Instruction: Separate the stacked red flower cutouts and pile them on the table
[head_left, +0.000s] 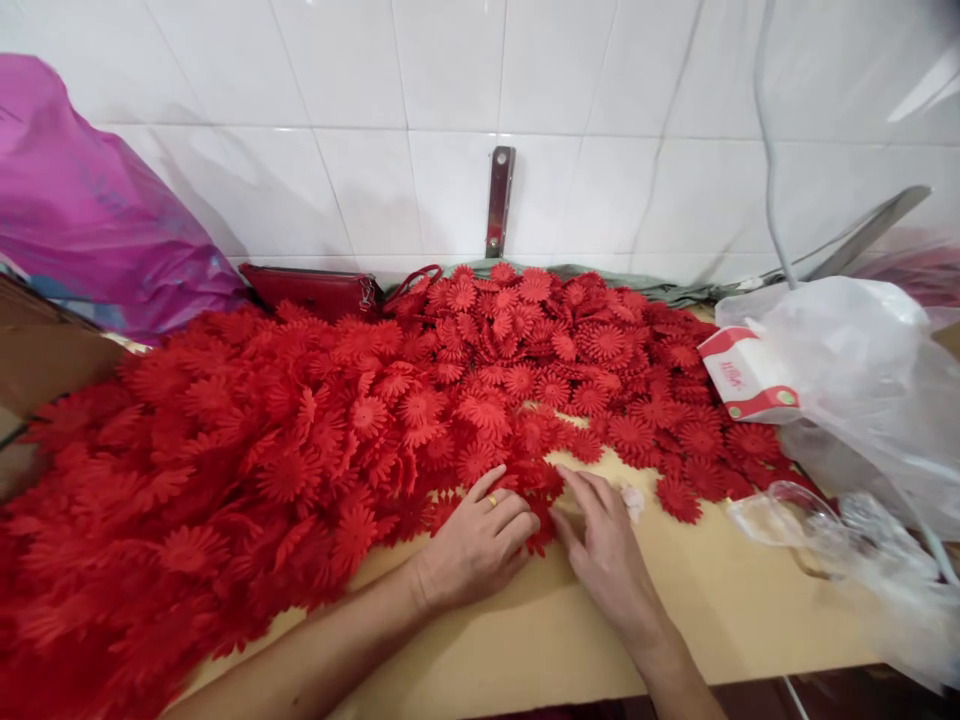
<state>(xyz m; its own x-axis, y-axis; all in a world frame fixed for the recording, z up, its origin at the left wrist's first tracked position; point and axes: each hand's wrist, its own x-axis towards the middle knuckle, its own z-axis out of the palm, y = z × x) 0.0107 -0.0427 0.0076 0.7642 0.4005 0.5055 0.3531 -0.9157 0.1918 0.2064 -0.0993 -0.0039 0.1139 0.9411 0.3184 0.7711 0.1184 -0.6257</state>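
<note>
Far left, a purple bag [112,200] is seen before the tiled wall [360,70]. The left side of the tan board [720,590] is covered by a deep heap of red flower-shaped pieces [285,470], continued along the far side to right of centre. Left hand [478,540]: reached in from the near left, forefinger extended toward the heap, other fingers curled; a ring [493,501] is worn. Whether anything is pinched beneath cannot be told.

Centre: a few red pieces [541,480] are framed between the two hands, at the heap's near edge. They are placed just right of the left fingertips and just left of the right ones. The left hand is judged nearer, its curled fingers partly overlapping them. No long axis is made out; the petals are rayed all round and partly hidden.

Right hand [606,540]: angled in from the near right, thumb and forefinger parted, tips directed at the same pieces; contact is not clearly shown. Farther right, a red-and-white box [750,375] is set beside clear plastic bags [862,350].
</note>
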